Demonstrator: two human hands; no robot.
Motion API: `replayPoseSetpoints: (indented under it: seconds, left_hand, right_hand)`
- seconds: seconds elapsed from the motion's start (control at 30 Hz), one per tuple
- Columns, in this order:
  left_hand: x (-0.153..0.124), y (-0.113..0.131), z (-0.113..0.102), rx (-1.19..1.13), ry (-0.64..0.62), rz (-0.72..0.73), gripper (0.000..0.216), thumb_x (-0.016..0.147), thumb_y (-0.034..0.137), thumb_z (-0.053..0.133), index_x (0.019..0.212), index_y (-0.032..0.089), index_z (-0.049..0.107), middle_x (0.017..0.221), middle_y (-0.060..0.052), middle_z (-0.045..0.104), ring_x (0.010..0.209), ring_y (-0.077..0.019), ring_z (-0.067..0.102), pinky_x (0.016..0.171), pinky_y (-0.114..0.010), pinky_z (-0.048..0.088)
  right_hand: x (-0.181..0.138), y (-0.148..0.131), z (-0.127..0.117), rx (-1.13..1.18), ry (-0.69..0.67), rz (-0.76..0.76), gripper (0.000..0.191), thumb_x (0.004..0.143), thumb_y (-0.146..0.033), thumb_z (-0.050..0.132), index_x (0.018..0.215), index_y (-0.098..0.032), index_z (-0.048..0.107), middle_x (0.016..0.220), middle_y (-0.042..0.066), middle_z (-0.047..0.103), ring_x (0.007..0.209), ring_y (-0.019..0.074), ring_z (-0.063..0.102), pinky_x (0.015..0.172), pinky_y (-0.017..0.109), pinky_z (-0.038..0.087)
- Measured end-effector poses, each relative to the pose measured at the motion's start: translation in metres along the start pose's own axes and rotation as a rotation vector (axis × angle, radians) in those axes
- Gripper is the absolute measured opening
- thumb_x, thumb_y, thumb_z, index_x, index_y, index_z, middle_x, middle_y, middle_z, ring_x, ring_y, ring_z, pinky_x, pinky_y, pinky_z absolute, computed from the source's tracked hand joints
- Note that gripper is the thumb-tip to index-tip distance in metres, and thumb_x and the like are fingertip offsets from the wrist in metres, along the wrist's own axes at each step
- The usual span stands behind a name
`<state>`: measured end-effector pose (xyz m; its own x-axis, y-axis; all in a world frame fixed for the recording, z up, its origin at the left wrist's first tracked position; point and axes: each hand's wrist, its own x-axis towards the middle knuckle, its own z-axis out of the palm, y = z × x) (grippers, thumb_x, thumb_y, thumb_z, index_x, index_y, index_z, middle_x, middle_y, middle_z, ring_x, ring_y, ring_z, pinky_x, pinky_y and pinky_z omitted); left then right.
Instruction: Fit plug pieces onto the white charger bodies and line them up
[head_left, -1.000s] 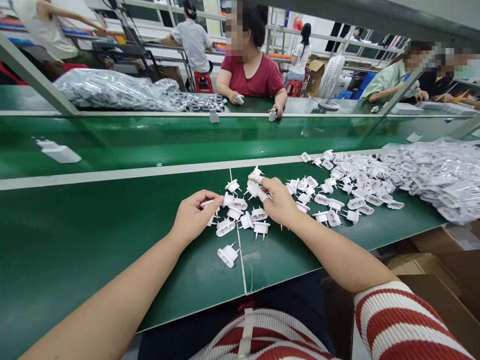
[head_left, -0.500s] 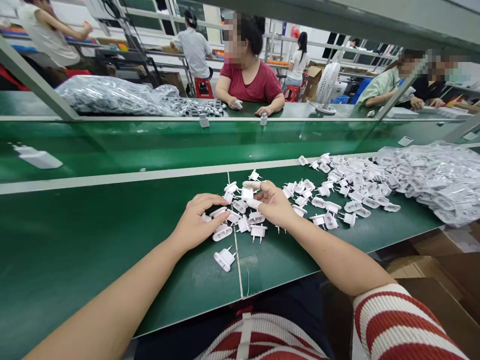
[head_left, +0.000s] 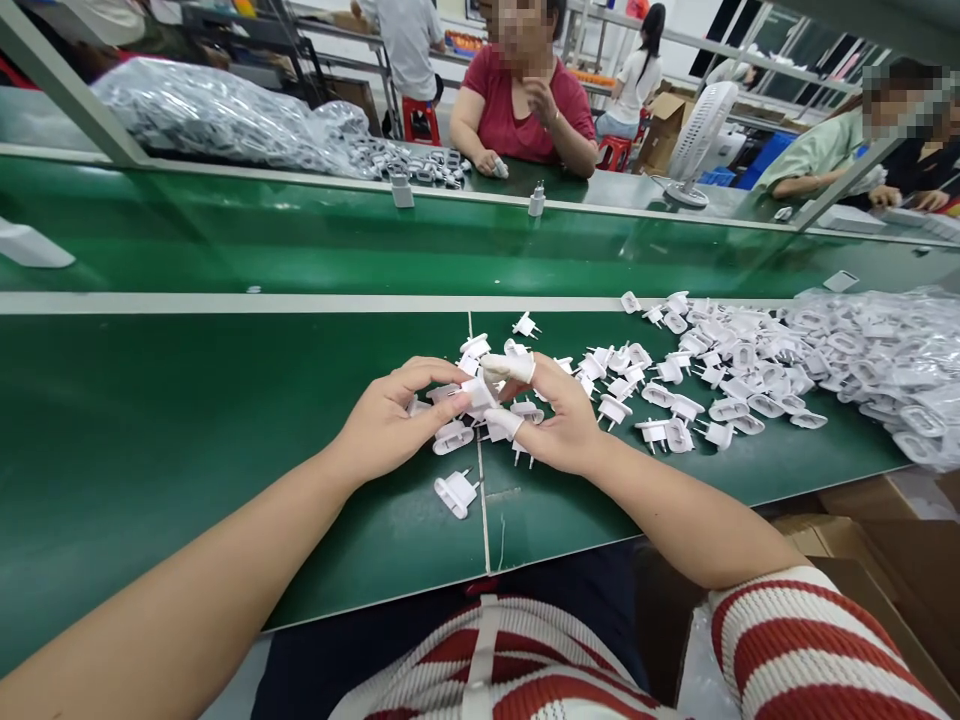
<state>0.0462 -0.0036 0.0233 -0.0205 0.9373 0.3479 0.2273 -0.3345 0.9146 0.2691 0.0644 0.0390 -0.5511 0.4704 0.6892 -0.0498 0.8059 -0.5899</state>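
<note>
Together, two hands (head_left: 480,415), one plug (head_left: 478,393)

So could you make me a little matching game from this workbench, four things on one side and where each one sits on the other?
Things:
1. white plug part
2. lone plug part
3. clear bag of parts
4. white fan

Places:
A. far right of the near green table
B. pinched between the left hand and right hand
C. on the far bench, beyond the belt
D. alone on the table, nearer the person than the hands

Pairs: 1-B, 2-D, 3-A, 4-C
</note>
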Motion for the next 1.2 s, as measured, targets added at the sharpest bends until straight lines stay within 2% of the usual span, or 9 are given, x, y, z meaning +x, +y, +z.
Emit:
replayPoseSetpoints:
  seconds: [0.07, 0.17, 0.3, 0.43, 0.57, 0.73, 1.07, 1.2]
  left_hand:
    - [0.000, -0.001, 0.000, -0.021, -0.022, -0.019, 0.026, 0.091, 0.042, 0.082, 0.110, 0.025, 0.080, 0.117, -0.009, 0.074, 0.112, -0.0264, 0.068, 0.100, -0.041, 0.052]
    - [-0.001, -0.003, 0.000, -0.069, -0.040, -0.040, 0.029, 0.090, 0.041, 0.084, 0.113, 0.024, 0.077, 0.112, -0.008, 0.075, 0.106, -0.0259, 0.070, 0.095, -0.040, 0.053]
    - [-0.003, -0.004, 0.001, -0.090, -0.017, -0.004, 0.029, 0.088, 0.038, 0.087, 0.111, 0.025, 0.076, 0.108, -0.006, 0.077, 0.103, -0.0243, 0.071, 0.092, -0.038, 0.054]
    - [-0.004, 0.002, 0.002, -0.057, 0.013, 0.047, 0.024, 0.090, 0.035, 0.085, 0.111, 0.026, 0.078, 0.113, -0.005, 0.078, 0.107, -0.0240, 0.072, 0.097, -0.038, 0.054]
    - [-0.003, 0.009, 0.004, -0.032, 0.018, 0.118, 0.016, 0.093, 0.030, 0.081, 0.109, 0.027, 0.078, 0.117, -0.005, 0.078, 0.113, -0.0240, 0.071, 0.106, -0.040, 0.053]
    - [-0.004, 0.013, 0.006, -0.004, 0.027, 0.167, 0.014, 0.095, 0.027, 0.079, 0.108, 0.028, 0.077, 0.117, -0.004, 0.078, 0.114, -0.0231, 0.071, 0.107, -0.040, 0.053]
    - [-0.005, 0.012, 0.007, 0.138, 0.069, 0.114, 0.019, 0.092, 0.037, 0.079, 0.107, 0.026, 0.077, 0.113, -0.007, 0.078, 0.107, -0.0262, 0.072, 0.101, -0.043, 0.055]
    - [-0.010, 0.017, 0.008, 0.227, 0.070, 0.098, 0.020, 0.090, 0.042, 0.078, 0.105, 0.029, 0.078, 0.110, -0.004, 0.078, 0.103, -0.0271, 0.072, 0.099, -0.042, 0.055]
  right_hand:
    - [0.000, -0.003, 0.000, -0.070, 0.037, -0.054, 0.052, 0.098, -0.020, 0.072, 0.147, -0.029, 0.059, 0.114, 0.006, 0.075, 0.090, 0.0179, 0.072, 0.088, 0.040, 0.066]
    - [-0.002, -0.006, 0.001, -0.077, 0.106, -0.036, 0.063, 0.099, -0.022, 0.072, 0.156, -0.030, 0.048, 0.126, 0.009, 0.074, 0.098, 0.0203, 0.074, 0.089, 0.041, 0.067]
    - [-0.004, -0.007, 0.001, -0.127, 0.146, -0.045, 0.064, 0.095, -0.026, 0.077, 0.154, -0.031, 0.051, 0.129, 0.010, 0.073, 0.110, 0.0250, 0.073, 0.087, 0.042, 0.068]
    - [-0.002, -0.004, 0.001, -0.112, 0.133, -0.058, 0.056, 0.097, -0.028, 0.076, 0.149, -0.029, 0.056, 0.120, 0.008, 0.076, 0.103, 0.0228, 0.075, 0.085, 0.040, 0.069]
    - [-0.002, -0.005, 0.003, -0.095, 0.149, -0.094, 0.054, 0.096, -0.022, 0.076, 0.146, -0.029, 0.058, 0.119, 0.008, 0.077, 0.099, 0.0206, 0.077, 0.085, 0.038, 0.070]
    - [-0.004, -0.006, 0.003, -0.094, 0.157, -0.075, 0.053, 0.095, -0.021, 0.077, 0.145, -0.030, 0.059, 0.118, 0.006, 0.077, 0.097, 0.0195, 0.077, 0.086, 0.037, 0.070]
    - [-0.002, -0.007, 0.002, -0.033, 0.126, -0.092, 0.055, 0.095, -0.019, 0.077, 0.146, -0.029, 0.059, 0.119, 0.007, 0.077, 0.095, 0.0183, 0.076, 0.088, 0.036, 0.067]
    - [-0.003, -0.007, 0.003, -0.163, 0.063, -0.073, 0.052, 0.095, -0.020, 0.077, 0.145, -0.027, 0.062, 0.113, 0.007, 0.074, 0.097, 0.0185, 0.071, 0.092, 0.036, 0.064]
